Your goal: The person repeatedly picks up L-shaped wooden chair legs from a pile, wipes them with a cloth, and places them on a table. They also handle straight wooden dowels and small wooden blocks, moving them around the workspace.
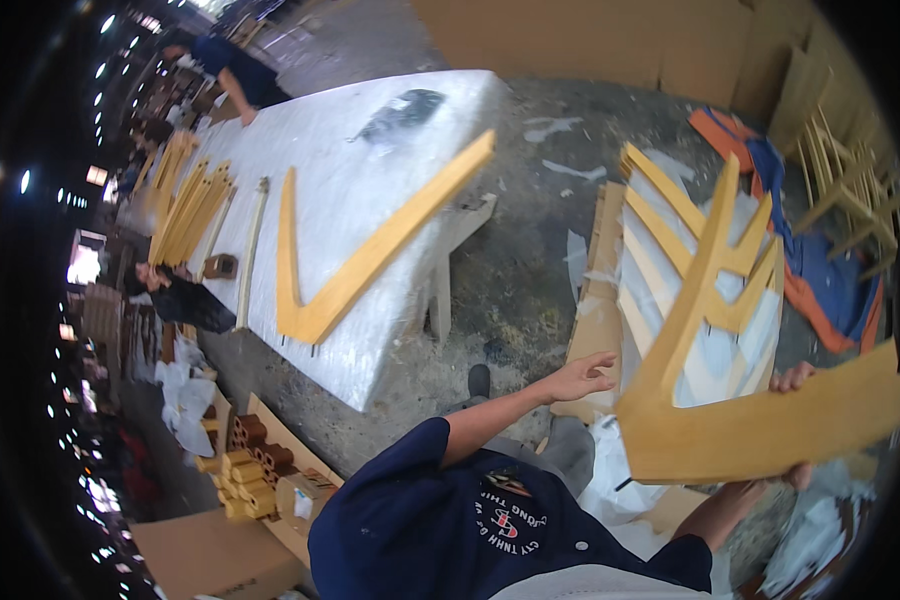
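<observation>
My right hand (pixel 798 475) grips the wide arm of a yellow V-shaped wooden piece (pixel 760 435), its fingers showing at one edge and the rest of the hand at the other; its palm is hidden behind the wood. The piece is in front of me on the right, its narrow arm pointing away. My left hand (pixel 582 378) holds nothing, fingers loosely spread, near the bend of the V. Lower left, an open carton holds yellow and reddish-brown wooden blocks (pixel 245 488). Beyond the held piece, similar angled pieces (pixel 735 318) lie over white sheeting. Ahead to the left, a white-covered surface (pixel 355 375) carries another V-shaped piece (pixel 345 288). Farther along it are yellow wooden parts (pixel 192 215), and a person in dark clothes (pixel 240 75) stands at its far edge.
</observation>
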{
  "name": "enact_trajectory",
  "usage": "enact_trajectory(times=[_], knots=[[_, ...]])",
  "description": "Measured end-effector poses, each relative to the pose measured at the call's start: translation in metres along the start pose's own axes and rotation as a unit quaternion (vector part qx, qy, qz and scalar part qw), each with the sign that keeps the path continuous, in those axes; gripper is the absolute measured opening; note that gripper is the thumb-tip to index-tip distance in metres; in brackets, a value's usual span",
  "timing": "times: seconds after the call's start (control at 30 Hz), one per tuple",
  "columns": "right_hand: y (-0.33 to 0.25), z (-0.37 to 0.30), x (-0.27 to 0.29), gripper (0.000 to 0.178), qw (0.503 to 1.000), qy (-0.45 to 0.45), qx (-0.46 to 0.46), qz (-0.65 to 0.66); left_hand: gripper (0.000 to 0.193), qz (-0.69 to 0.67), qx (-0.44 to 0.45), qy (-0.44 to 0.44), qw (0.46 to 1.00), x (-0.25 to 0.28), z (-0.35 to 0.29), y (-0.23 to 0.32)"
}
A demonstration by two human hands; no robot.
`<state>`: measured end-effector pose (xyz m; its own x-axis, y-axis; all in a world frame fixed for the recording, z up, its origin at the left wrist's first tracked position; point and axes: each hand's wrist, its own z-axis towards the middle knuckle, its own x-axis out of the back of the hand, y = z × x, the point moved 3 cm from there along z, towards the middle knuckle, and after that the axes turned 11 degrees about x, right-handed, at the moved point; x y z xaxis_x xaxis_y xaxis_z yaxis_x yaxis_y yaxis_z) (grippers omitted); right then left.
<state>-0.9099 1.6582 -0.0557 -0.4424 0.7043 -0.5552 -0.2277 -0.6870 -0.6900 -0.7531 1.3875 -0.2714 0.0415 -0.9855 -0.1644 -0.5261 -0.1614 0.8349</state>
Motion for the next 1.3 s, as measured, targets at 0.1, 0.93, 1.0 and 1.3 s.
enact_trajectory(times=[0.1,0.93,1.0,1.3], knots=[[0.008,0.008,-0.085,0.13,0.981,-0.128,0.042,0.14,0.059,-0.128,-0.041,0.018,0.991,0.054,-0.057,0.062],[0.534,-0.172,-0.444,0.045,0.826,-0.203,-0.506,-0.143,0.054,-0.018,0.104,0.62,0.778,0.634,-0.446,-0.111],[0.545,-0.173,-0.45,0.044,0.799,-0.219,-0.532,-0.177,0.056,0.018,0.118,0.629,0.768,0.646,-0.452,-0.114],[0.563,-0.18,-0.447,0.063,0.746,-0.259,-0.532,-0.306,0.061,0.232,0.11,0.608,0.751,0.683,-0.47,-0.123]])
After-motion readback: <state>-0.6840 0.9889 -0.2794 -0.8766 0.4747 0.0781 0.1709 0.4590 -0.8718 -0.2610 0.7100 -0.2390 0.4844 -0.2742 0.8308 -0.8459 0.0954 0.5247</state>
